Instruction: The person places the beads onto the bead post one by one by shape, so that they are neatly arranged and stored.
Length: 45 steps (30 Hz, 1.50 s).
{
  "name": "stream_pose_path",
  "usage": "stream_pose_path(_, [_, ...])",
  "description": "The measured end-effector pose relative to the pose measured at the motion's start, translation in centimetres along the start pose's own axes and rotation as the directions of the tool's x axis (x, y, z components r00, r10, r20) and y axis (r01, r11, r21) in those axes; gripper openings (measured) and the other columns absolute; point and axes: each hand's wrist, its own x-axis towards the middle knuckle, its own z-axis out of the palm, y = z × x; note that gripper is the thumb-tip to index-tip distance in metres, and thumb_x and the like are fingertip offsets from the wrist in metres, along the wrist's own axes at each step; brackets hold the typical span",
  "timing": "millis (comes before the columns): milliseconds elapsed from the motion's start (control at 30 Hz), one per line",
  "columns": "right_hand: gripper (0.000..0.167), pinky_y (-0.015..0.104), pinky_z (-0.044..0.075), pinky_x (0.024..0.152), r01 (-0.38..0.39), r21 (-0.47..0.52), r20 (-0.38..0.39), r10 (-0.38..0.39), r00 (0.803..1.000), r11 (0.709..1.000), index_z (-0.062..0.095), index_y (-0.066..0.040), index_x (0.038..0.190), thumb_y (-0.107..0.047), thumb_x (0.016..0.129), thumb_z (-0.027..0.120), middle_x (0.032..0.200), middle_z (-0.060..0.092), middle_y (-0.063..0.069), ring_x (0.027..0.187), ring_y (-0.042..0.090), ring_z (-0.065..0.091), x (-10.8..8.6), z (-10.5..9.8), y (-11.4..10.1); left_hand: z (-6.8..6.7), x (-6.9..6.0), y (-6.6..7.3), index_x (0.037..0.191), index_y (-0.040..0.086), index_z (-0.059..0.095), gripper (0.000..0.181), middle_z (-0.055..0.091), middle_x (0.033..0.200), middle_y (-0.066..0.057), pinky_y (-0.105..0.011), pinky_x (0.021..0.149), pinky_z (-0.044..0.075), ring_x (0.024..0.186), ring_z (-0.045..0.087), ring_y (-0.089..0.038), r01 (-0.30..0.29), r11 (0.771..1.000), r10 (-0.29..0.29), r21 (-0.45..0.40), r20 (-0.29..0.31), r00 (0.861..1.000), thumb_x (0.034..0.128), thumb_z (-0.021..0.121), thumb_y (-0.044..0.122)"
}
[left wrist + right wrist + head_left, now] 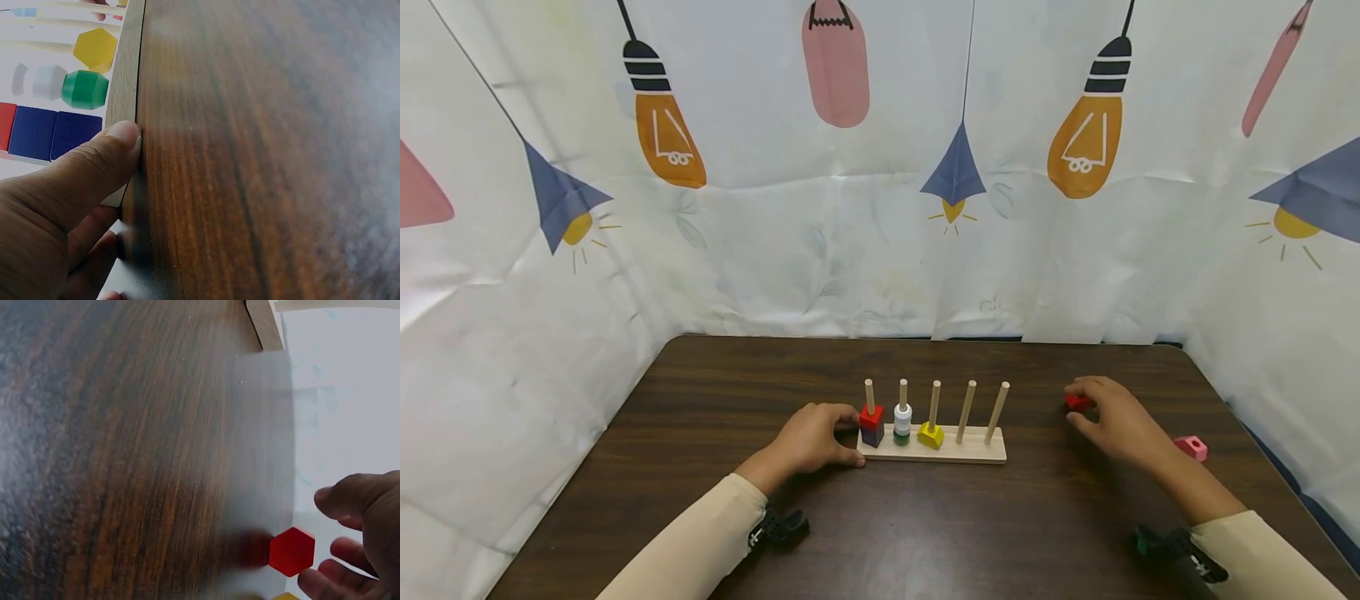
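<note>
Nearest are 2 cream sleeves (pixel 681 542), each with a black wrist device (pixel 784 529) at the cuff. Beyond, on the brown wood-grain table (pixel 925 533), the left hand (pixel 812 437) grips the left end of a pale wooden peg board (pixel 951 452), thumb at its near edge. The board's long axis runs side to side, roughly parallel to the table's far edge; its 5 round pegs (pixel 997 412) point upward. From the left, peg 1 carries a red cube (pixel 872 417) over blue cubes (pixel 34 131), peg 2 rounded white beads (pixel 902 417) over a green bead (pixel 85 90), peg 3 a yellow hexagonal block (pixel 931 436). A pink block (pixel 1191 447) with a hole sits near the table's right edge. Toward the far right corner, the right hand (pixel 1116 421) spreads wide beside a red hexagonal block (pixel 292 552); whether a fingertip touches it I cannot tell. White cloth (pixel 850 267) printed with lamps hangs past the far edge.
</note>
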Motion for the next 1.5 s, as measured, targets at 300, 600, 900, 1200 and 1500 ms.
stream_pose_path(300, [0.040, 0.056, 0.054, 0.080, -0.063, -0.013, 0.047, 0.064, 0.997, 0.998, 0.064, 0.007, 0.123, -0.007, 0.089, 0.078, 0.124, 0.059, 0.032, 0.100, 0.041, 0.064, 0.2, 0.1, 0.2, 0.0, 0.1, -0.1, 0.116, 0.014, 0.073, 0.058, 0.075, 0.112, 0.001, -0.049, 0.092, 0.052, 0.107, 0.068, -0.026, 0.001, 1.000, -0.001, 0.004, 0.002, 1.000, 0.0690, 0.096, 0.039])
stream_pose_path(600, [0.035, 0.054, 0.055, 0.076, -0.115, 0.021, 0.059, 0.114, 0.992, 0.993, 0.065, 0.006, 0.121, -0.006, 0.090, 0.077, 0.111, 0.067, 0.025, 0.093, 0.036, 0.068, 0.5, 0.6, 0.2, -0.1, 0.0, 0.0, 0.116, 0.013, 0.073, 0.058, 0.075, 0.112, 0.000, -0.049, 0.092, 0.052, 0.106, 0.068, -0.026, -0.003, 1.000, 0.003, 0.001, 0.004, 1.000, 0.0694, 0.096, 0.039])
stream_pose_path(900, [0.030, 0.049, 0.053, 0.071, -0.133, 0.016, 0.012, 0.133, 0.991, 0.991, 0.066, 0.000, 0.114, -0.011, 0.090, 0.079, 0.102, 0.071, 0.018, 0.085, 0.029, 0.067, 1.3, 1.5, 0.3, 0.0, 0.0, -0.1, 0.116, 0.013, 0.073, 0.058, 0.076, 0.112, 0.000, -0.049, 0.092, 0.052, 0.107, 0.068, -0.026, -0.003, 1.000, 0.003, -0.007, 0.004, 1.000, 0.0694, 0.096, 0.039])
stream_pose_path(1200, [0.026, 0.045, 0.052, 0.068, -0.130, 0.042, 0.006, 0.130, 0.991, 0.991, 0.067, 0.000, 0.113, -0.008, 0.090, 0.077, 0.099, 0.071, 0.014, 0.081, 0.024, 0.065, 1.8, 2.0, -0.5, 0.0, 0.0, -0.1, 0.116, 0.013, 0.073, 0.057, 0.076, 0.111, 0.000, -0.049, 0.091, 0.053, 0.106, 0.069, -0.026, -0.013, 1.000, 0.013, -0.010, 0.006, 1.000, 0.0699, 0.096, 0.038])
stream_pose_path(1500, [0.026, 0.046, 0.056, 0.072, -0.077, 0.056, -0.016, 0.078, 0.997, 0.995, 0.067, -0.002, 0.113, -0.008, 0.090, 0.078, 0.101, 0.072, 0.012, 0.082, 0.023, 0.066, 2.5, 1.5, -2.1, -0.1, -0.1, -0.1, 0.116, 0.014, 0.073, 0.057, 0.075, 0.112, 0.001, -0.048, 0.092, 0.052, 0.108, 0.068, -0.025, -0.013, 1.000, 0.013, 0.007, 0.008, 1.000, 0.0704, 0.095, 0.040])
